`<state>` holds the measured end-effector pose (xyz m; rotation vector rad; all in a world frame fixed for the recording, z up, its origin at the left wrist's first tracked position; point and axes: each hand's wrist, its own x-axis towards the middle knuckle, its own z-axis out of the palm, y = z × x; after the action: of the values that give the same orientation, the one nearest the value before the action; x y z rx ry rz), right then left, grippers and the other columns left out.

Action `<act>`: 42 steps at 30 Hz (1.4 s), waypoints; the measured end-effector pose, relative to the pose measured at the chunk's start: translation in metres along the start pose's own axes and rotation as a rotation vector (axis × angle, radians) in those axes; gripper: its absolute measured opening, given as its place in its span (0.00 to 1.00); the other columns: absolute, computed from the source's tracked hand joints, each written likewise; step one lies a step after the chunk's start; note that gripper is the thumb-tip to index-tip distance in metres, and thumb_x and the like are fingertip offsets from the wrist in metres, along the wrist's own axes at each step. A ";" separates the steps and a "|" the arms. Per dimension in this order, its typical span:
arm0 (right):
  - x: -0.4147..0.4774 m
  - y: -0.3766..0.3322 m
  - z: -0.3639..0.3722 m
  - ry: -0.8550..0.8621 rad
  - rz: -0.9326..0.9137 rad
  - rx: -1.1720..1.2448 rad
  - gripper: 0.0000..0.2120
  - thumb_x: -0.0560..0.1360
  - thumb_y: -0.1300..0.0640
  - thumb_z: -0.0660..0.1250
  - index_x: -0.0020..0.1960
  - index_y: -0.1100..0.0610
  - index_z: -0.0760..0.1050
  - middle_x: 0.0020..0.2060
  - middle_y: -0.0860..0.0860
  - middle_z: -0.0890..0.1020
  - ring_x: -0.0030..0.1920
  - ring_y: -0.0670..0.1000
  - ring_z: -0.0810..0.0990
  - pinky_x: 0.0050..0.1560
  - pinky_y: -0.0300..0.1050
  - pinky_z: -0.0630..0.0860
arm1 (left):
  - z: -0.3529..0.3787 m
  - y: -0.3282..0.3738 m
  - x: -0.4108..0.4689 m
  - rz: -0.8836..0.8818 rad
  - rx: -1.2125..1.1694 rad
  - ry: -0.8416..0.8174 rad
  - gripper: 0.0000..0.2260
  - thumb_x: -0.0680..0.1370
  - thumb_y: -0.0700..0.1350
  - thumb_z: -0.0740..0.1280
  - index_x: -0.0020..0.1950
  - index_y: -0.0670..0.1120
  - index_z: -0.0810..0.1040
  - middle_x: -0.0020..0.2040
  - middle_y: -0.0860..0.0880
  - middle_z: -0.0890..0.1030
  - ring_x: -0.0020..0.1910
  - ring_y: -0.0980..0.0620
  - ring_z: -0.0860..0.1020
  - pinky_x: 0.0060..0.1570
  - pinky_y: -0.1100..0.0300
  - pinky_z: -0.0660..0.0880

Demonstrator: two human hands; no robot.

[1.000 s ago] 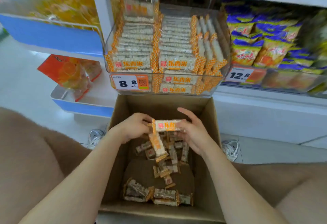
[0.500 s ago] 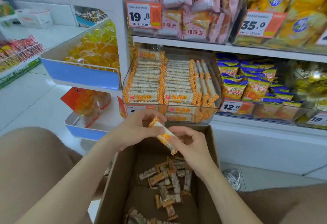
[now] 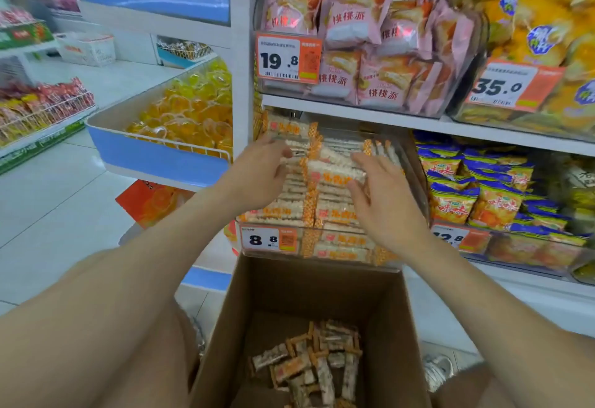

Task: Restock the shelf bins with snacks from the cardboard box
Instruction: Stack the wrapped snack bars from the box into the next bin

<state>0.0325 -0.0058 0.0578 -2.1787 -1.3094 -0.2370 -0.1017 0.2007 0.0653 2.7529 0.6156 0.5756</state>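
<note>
Snack bar (image 3: 335, 173) in white and orange wrap lies across the top of the stacked rows in the clear shelf bin (image 3: 322, 248), between the two hands. Right hand (image 3: 384, 196) has its fingers straight and spread, laid against the bar's right end, thumb at its lower edge. Left hand (image 3: 260, 176) rests over the left column with fingertips bent; motion blur means I cannot tell whether it grips anything. An 8.8 price tag (image 3: 269, 239) sits on the bin's front. Below stands the open cardboard box (image 3: 257, 311), with loose bars (image 3: 315, 365) on its bottom. Blue-and-orange bags (image 3: 467, 195) fill the neighbouring bin on the right.
</note>
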 end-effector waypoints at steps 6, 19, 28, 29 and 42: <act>0.075 0.037 0.027 -0.014 0.037 -0.136 0.21 0.81 0.61 0.65 0.74 0.59 0.71 0.64 0.61 0.76 0.64 0.65 0.74 0.66 0.58 0.69 | 0.023 -0.005 0.073 -0.027 0.313 -0.076 0.21 0.77 0.28 0.64 0.70 0.39 0.73 0.67 0.37 0.72 0.65 0.35 0.72 0.62 0.48 0.71; 0.092 0.045 0.042 -0.105 0.127 -0.126 0.22 0.80 0.54 0.63 0.73 0.52 0.67 0.66 0.60 0.74 0.66 0.67 0.72 0.66 0.64 0.72 | 0.035 -0.022 0.112 -0.158 0.299 0.017 0.22 0.74 0.27 0.67 0.68 0.40 0.74 0.46 0.41 0.81 0.49 0.38 0.81 0.48 0.48 0.75; 0.104 0.037 0.054 0.026 0.050 -0.178 0.21 0.79 0.54 0.62 0.72 0.52 0.68 0.64 0.57 0.75 0.61 0.64 0.71 0.61 0.60 0.70 | 0.040 -0.016 0.114 -0.104 0.558 0.062 0.26 0.76 0.33 0.69 0.75 0.44 0.71 0.65 0.40 0.77 0.69 0.38 0.71 0.68 0.44 0.70; 0.106 0.038 0.057 0.024 0.048 -0.178 0.22 0.79 0.53 0.62 0.72 0.52 0.68 0.64 0.58 0.75 0.61 0.64 0.71 0.61 0.60 0.71 | 0.041 -0.015 0.115 -0.098 0.553 0.052 0.25 0.77 0.33 0.69 0.74 0.43 0.72 0.65 0.40 0.77 0.69 0.38 0.71 0.69 0.45 0.70; 0.143 0.021 0.099 -0.069 0.025 0.142 0.25 0.82 0.61 0.60 0.78 0.48 0.69 0.70 0.62 0.70 0.75 0.62 0.65 0.73 0.55 0.69 | 0.031 -0.013 0.072 -0.235 -0.015 -0.155 0.39 0.81 0.35 0.63 0.83 0.36 0.40 0.84 0.36 0.42 0.84 0.38 0.44 0.76 0.46 0.57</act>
<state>0.1086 0.1501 0.0305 -2.0983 -1.2952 -0.0576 -0.0331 0.2400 0.0565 2.6284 0.8755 0.3094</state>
